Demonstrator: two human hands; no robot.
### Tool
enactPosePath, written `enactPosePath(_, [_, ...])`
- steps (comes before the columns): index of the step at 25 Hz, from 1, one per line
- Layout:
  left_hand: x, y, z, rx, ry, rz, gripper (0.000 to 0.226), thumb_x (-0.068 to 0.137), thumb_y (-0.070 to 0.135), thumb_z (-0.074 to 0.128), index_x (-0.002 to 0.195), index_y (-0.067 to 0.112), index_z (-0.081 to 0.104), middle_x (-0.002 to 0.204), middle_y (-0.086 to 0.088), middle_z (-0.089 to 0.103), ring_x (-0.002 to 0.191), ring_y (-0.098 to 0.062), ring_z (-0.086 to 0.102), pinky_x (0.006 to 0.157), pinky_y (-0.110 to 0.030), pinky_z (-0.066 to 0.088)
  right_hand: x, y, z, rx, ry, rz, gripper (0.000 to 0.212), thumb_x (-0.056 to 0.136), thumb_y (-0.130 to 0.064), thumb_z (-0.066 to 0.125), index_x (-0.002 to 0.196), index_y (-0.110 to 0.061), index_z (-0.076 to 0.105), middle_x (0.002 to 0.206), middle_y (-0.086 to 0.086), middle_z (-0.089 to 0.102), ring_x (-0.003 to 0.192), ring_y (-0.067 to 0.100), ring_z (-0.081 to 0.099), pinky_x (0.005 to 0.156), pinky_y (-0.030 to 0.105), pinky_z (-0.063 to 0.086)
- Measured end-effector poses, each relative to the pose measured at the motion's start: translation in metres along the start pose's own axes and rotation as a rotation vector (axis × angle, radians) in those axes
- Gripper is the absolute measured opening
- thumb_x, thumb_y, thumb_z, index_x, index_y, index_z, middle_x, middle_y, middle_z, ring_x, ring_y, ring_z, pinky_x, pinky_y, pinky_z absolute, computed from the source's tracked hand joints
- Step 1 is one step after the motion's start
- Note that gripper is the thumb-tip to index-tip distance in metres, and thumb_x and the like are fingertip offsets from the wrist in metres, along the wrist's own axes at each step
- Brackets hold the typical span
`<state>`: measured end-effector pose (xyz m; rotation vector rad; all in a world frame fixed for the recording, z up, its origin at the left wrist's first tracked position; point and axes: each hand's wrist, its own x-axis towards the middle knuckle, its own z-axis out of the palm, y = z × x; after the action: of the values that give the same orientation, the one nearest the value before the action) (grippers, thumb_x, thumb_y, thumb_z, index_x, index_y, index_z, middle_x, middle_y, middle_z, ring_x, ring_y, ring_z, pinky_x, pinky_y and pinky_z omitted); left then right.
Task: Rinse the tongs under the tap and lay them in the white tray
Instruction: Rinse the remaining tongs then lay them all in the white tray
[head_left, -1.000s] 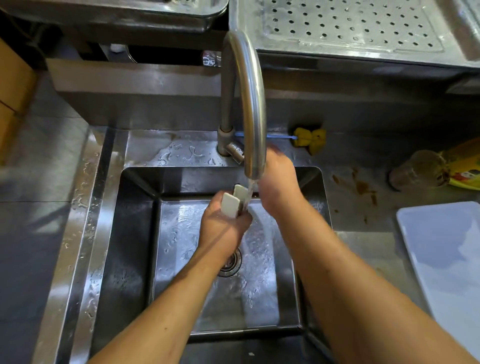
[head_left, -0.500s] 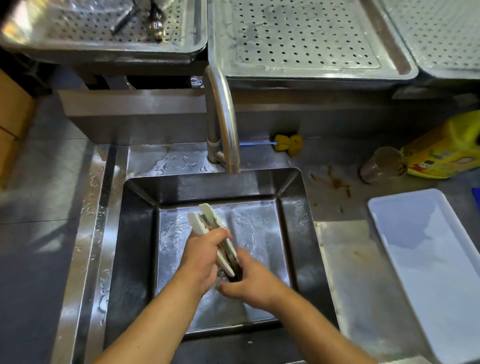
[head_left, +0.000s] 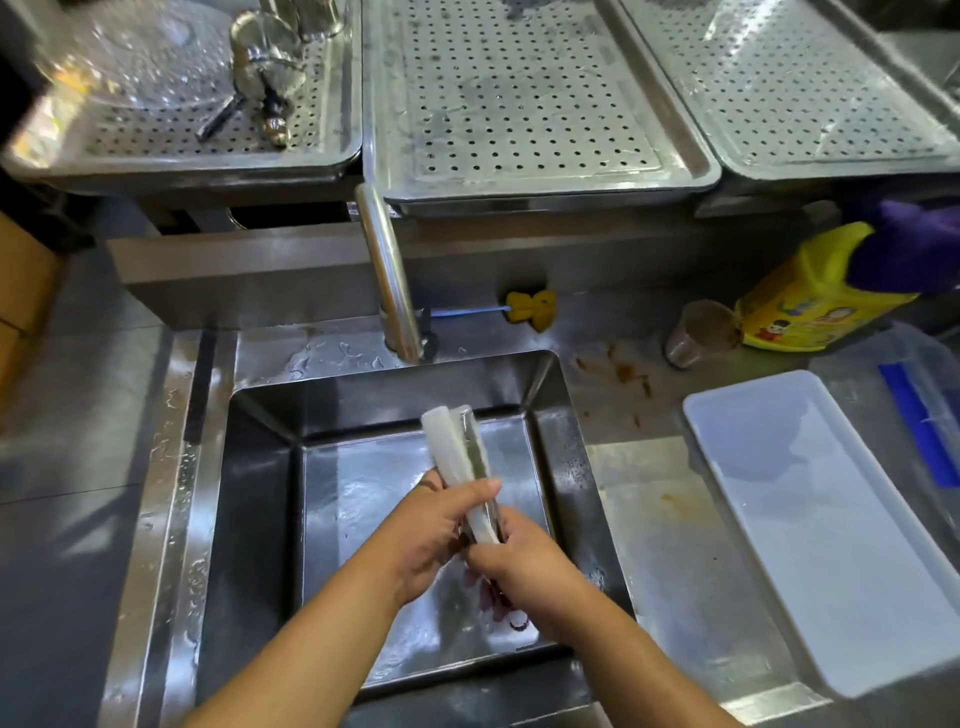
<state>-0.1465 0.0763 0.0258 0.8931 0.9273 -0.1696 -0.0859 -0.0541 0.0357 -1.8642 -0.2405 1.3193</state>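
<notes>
Left hand (head_left: 422, 532) and right hand (head_left: 525, 564) gripping tongs (head_left: 457, 441) over sink (head_left: 254, 545), white tray (head_left: 831, 519) alongside

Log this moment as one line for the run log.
tongs over sink | left hand grips tongs | right hand grips near end | tap: no stream seen | tray: no tongs yet

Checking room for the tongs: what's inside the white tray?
In the white tray only bare floor shows; its right corner runs out of frame. The left hand and right hand hold the tongs.
</notes>
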Motion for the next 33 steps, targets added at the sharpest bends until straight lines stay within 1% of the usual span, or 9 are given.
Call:
enactPosePath(5, [-0.002,-0.016,0.017,-0.166,0.246,-0.076,0.027,0.081,0.020,0.088,0.097,0.001,0.078,0.075,-0.013,0.078,0.062,-0.023,0.076,0.067,-0.033,0.059,-0.010,-0.003,0.021,-0.212,0.112,0.027,0.018,0.077,-0.035,0.061,0.093,-0.033,0.052,0.076,-0.002,0.068,0.051,0.014,0.063,0.043,0.023,0.044])
enactPosePath(9, [-0.020,0.004,0.006,-0.261,0.025,0.147,0.050,0.067,0.025,0.095,0.105,-0.002,0.076,0.086,-0.017,0.078,0.078,-0.027,0.078,0.069,-0.035,0.064,-0.020,-0.020,0.008,-0.175,0.146,-0.130,0.033,0.066,-0.044,0.061,0.098,-0.048,0.055,0.068,-0.018,0.069,0.047,0.001,0.060,0.044,0.020,0.042])
enactPosePath(12, [-0.025,0.018,-0.016,-0.241,-0.209,0.213,0.053,0.077,0.029,0.090,0.115,-0.004,0.075,0.104,-0.025,0.077,0.096,-0.035,0.077,0.088,-0.047,0.063,-0.018,-0.028,-0.004,-0.186,0.122,-0.241,0.045,0.065,-0.037,0.064,0.107,-0.050,0.059,0.080,-0.021,0.072,0.058,-0.002,0.064,0.048,0.016,0.044])
enactPosePath(14, [-0.016,0.009,-0.015,-0.169,-0.065,0.082,0.035,0.086,0.023,0.081,0.109,-0.002,0.074,0.096,-0.022,0.077,0.091,-0.033,0.075,0.094,-0.050,0.059,-0.012,-0.024,0.004,-0.235,0.065,-0.180,0.032,0.075,-0.027,0.067,0.104,-0.039,0.063,0.081,-0.009,0.071,0.062,0.003,0.064,0.054,0.019,0.047])
enactPosePath(17, [-0.012,-0.015,-0.007,-0.051,0.210,-0.186,0.014,0.090,0.023,0.076,0.093,0.009,0.075,0.075,-0.011,0.076,0.068,-0.024,0.070,0.070,-0.036,0.056,-0.003,-0.008,0.024,-0.283,-0.057,0.061,0.012,0.079,-0.020,0.065,0.087,-0.027,0.059,0.073,-0.001,0.065,0.054,0.015,0.060,0.052,0.029,0.049])
enactPosePath(20, [-0.012,-0.024,-0.015,-0.204,0.211,-0.158,0.018,0.085,0.028,0.082,0.084,0.011,0.083,0.083,-0.010,0.080,0.069,-0.023,0.076,0.069,-0.034,0.057,0.002,-0.002,0.036,-0.197,0.004,0.075,0.029,0.073,-0.026,0.062,0.101,-0.028,0.060,0.079,0.001,0.071,0.048,0.013,0.064,0.045,0.030,0.054])
enactPosePath(24, [-0.009,-0.026,-0.008,-0.210,0.282,-0.070,0.013,0.086,0.013,0.080,0.092,0.002,0.080,0.076,-0.013,0.078,0.063,-0.025,0.076,0.063,-0.032,0.057,0.001,0.001,0.044,-0.462,0.109,-0.038,0.060,0.079,-0.039,0.061,0.137,-0.032,0.047,0.105,-0.004,0.073,0.085,0.019,0.072,0.058,0.029,0.049])
enactPosePath(29, [0.004,-0.028,0.007,0.002,0.270,-0.050,0.025,0.086,0.001,0.072,0.107,-0.011,0.069,0.071,-0.023,0.071,0.060,-0.032,0.072,0.052,-0.036,0.059,-0.008,0.013,-0.018,-0.782,-0.061,-0.159,0.063,0.079,-0.066,0.069,0.132,-0.035,0.055,0.107,-0.011,0.057,0.100,0.018,0.060,0.080,0.036,0.050])
enactPosePath(33, [0.015,-0.036,0.029,0.159,0.197,-0.057,0.030,0.085,0.001,0.070,0.113,-0.008,0.066,0.072,-0.020,0.073,0.061,-0.030,0.071,0.053,-0.034,0.057,-0.018,0.043,-0.106,-1.026,0.588,-0.149,0.054,0.090,-0.047,0.062,0.137,-0.021,0.055,0.133,0.009,0.055,0.123,0.031,0.051,0.104,0.043,0.043])
